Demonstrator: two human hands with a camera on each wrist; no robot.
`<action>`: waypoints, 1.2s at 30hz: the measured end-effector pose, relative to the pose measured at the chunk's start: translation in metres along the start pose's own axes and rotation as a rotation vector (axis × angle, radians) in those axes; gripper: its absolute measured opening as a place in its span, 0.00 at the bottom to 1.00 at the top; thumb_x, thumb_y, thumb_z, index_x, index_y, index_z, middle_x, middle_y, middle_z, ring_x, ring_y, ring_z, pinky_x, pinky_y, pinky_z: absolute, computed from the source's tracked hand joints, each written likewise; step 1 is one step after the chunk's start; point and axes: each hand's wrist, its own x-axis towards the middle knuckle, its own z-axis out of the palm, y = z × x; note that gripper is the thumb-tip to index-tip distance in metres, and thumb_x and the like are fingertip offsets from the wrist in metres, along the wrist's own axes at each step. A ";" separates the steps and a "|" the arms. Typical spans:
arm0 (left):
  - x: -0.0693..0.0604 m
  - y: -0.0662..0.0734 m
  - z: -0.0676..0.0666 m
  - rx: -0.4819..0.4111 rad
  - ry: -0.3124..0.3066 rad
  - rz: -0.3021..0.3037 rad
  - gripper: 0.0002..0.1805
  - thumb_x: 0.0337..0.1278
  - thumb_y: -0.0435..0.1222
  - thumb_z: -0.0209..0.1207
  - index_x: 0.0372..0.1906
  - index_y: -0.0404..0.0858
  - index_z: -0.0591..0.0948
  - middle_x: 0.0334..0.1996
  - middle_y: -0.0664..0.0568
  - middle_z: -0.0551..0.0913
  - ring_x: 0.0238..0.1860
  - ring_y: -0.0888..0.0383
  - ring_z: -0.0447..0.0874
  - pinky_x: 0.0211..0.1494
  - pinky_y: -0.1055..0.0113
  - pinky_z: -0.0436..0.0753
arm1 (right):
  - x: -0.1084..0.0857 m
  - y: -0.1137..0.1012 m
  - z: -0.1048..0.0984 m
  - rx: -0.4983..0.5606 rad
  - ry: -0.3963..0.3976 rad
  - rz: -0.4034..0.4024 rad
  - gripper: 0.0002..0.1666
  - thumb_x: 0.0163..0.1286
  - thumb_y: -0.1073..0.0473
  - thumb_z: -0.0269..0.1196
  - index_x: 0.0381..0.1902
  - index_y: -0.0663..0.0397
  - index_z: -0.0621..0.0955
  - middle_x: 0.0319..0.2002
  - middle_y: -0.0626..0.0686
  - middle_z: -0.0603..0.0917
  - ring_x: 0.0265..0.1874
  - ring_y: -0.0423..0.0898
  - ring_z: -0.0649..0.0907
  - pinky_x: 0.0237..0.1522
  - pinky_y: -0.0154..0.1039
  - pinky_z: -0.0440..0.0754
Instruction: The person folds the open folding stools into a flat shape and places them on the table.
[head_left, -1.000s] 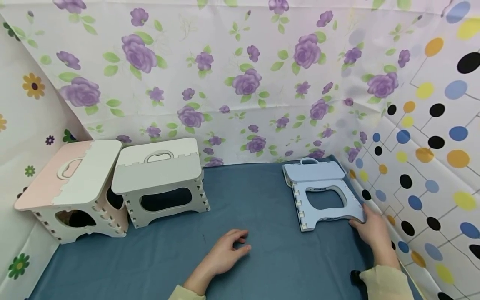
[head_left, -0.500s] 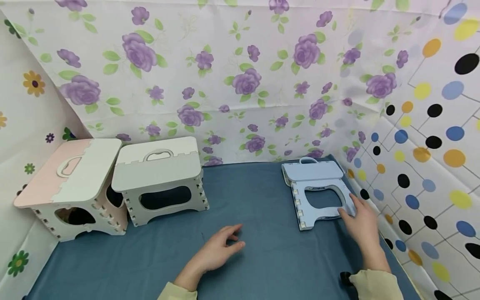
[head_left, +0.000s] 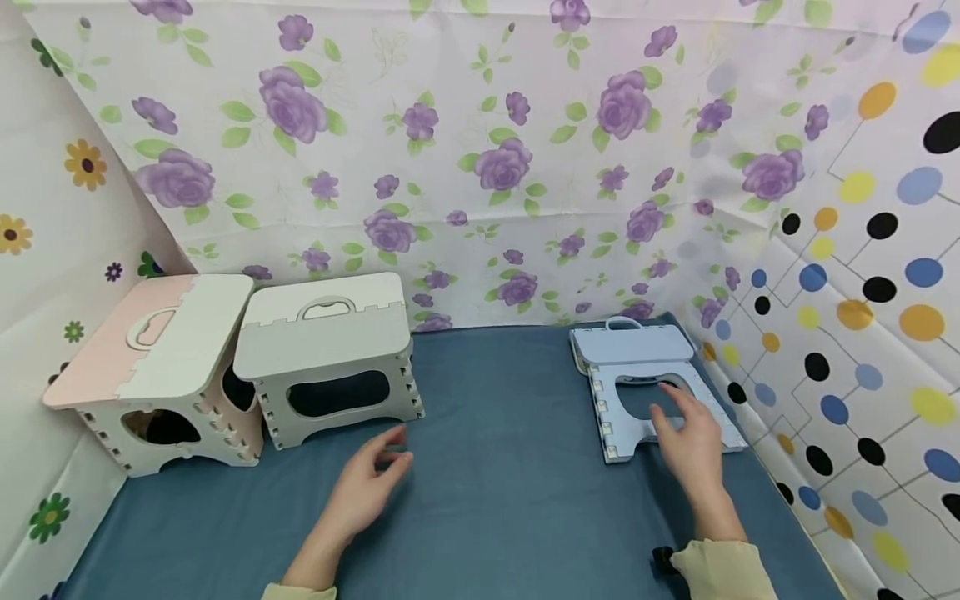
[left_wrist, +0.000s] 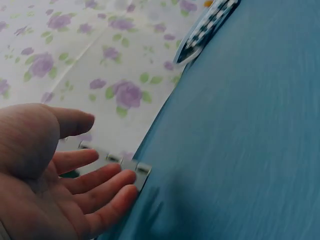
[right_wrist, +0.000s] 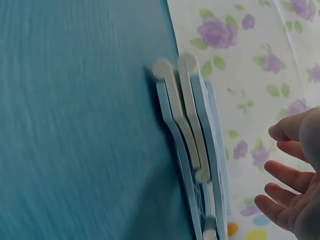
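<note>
A light blue folding step stool point(head_left: 633, 346) lies folded flat on the cloth at the right, also seen edge-on as a folded stool point(right_wrist: 192, 125) in the right wrist view. My right hand point(head_left: 692, 446) is over its near edge, fingers loosely bent, holding nothing; in its wrist view, the hand point(right_wrist: 300, 172) appears apart from the stool. At the left, a grey and white folding stool point(head_left: 322, 337) stands unfolded. Just in front and to its right is my left hand point(head_left: 362, 487), relaxed and holding nothing. That hand point(left_wrist: 60, 180) partly hides a stool's edge point(left_wrist: 122, 164) in the left wrist view.
A pink and white folding stool point(head_left: 187, 333) stands unfolded at the far left, close beside the grey one. Blue cloth point(head_left: 502, 508) covers the surface. Flowered sheeting point(head_left: 450, 167) rises behind, and dotted sheeting point(head_left: 847, 333) bounds the right side.
My right hand has left the blue stool's near right corner and moved left above it. My left hand has moved left towards the grey stool. The stools stay in place.
</note>
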 end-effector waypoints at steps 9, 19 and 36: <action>-0.013 -0.010 -0.040 0.009 0.242 -0.048 0.24 0.84 0.40 0.57 0.76 0.40 0.75 0.68 0.45 0.79 0.63 0.49 0.80 0.56 0.64 0.77 | -0.002 -0.021 0.011 0.023 -0.038 -0.073 0.23 0.77 0.61 0.69 0.67 0.56 0.84 0.65 0.65 0.83 0.59 0.66 0.83 0.58 0.67 0.78; -0.021 -0.022 -0.062 0.077 0.552 0.035 0.19 0.80 0.36 0.60 0.68 0.35 0.81 0.62 0.40 0.77 0.51 0.49 0.79 0.40 0.80 0.70 | -0.006 -0.054 0.021 0.103 -0.120 -0.089 0.26 0.77 0.60 0.69 0.70 0.56 0.82 0.73 0.64 0.75 0.68 0.68 0.77 0.62 0.67 0.78; -0.020 -0.033 -0.075 0.014 0.641 0.075 0.39 0.75 0.29 0.60 0.83 0.29 0.57 0.80 0.31 0.56 0.80 0.32 0.56 0.77 0.35 0.61 | -0.020 -0.090 0.044 0.176 -0.337 -0.083 0.38 0.79 0.54 0.68 0.81 0.55 0.69 0.81 0.67 0.60 0.77 0.69 0.66 0.67 0.66 0.75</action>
